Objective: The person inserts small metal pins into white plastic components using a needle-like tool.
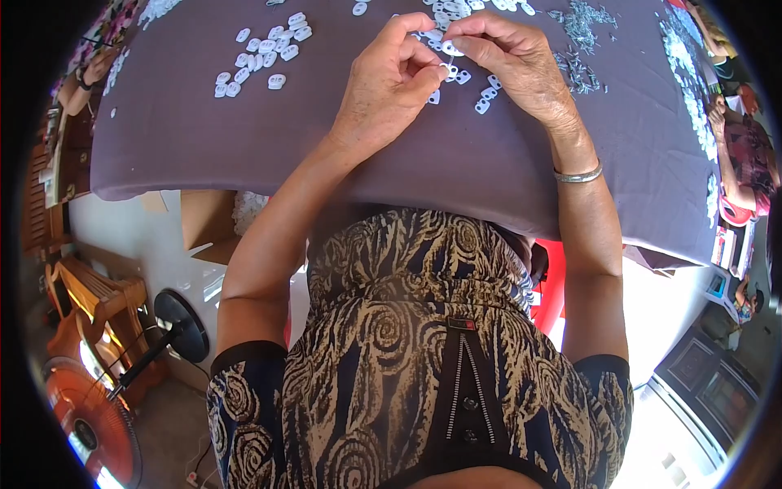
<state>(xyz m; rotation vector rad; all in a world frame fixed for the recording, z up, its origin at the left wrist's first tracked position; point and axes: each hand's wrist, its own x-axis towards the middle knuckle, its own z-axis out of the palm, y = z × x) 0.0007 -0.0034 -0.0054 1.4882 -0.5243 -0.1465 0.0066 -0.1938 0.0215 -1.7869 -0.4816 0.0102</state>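
Head view: paired pinch grips on small parts above a cloth-covered counter (220,155). We see the left hand (383,90) grasping a lower white plastic piece (447,72) between thumb and fingertips, while the right hand (521,65) grasps an upper white plastic piece (451,48) between thumb and forefinger. A thin grey pin (450,60) appears to span the gap between the two; how firmly it sits in either, we cannot tell. Loose two-holed white pieces (483,106) lie just beside the right hand, a cluster of oval white pieces (277,81) lies to the left of the left hand, and grey metal pins (580,75) are heaped to the right.

We judge the chief hazard to be a slip: each pinch bears on little surface, so a slight roll of either thumb could tilt a piece and free the pin. Anything dropped might be hard to single out, since similar parts lie close by. Misalignment is a second hazard; because the fingertips cover much of both pieces, an angled push could go unnoticed and strain the pin. Third, lowering the right wrist could scatter the loose two-holed white pieces.
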